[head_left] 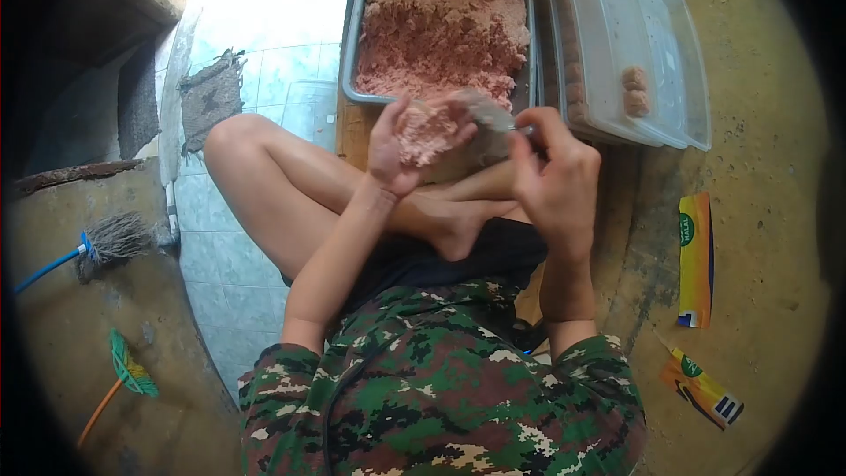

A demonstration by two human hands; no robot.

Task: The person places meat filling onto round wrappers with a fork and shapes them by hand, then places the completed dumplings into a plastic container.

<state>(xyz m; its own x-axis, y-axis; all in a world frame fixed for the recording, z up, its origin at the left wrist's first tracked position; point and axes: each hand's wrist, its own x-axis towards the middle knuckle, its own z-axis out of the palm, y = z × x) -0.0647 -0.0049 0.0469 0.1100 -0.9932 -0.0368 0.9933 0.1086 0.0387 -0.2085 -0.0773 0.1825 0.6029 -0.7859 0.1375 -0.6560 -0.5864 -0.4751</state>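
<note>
My left hand [388, 154] is cupped around a clump of pink minced meat [427, 137], palm turned up above my crossed legs. In my right hand [560, 176], pinched between thumb and fingers, is a spoon [489, 110], smeared by motion, its bowl end close to the clump. Just beyond both hands stands a grey tub [349, 62] heaped with more of the pink mince [441, 26]. To the right of it are clear plastic boxes [683, 62]; a pair of shaped pink pieces [634, 92] shows there, with several more along the left side.
Two torn yellow packets [695, 260] [705, 388] lie on the brown floor to the right. At left are a grey mop head [119, 238] on a blue handle, a green brush [132, 366] and a ragged grey cloth [211, 97] on pale tiles.
</note>
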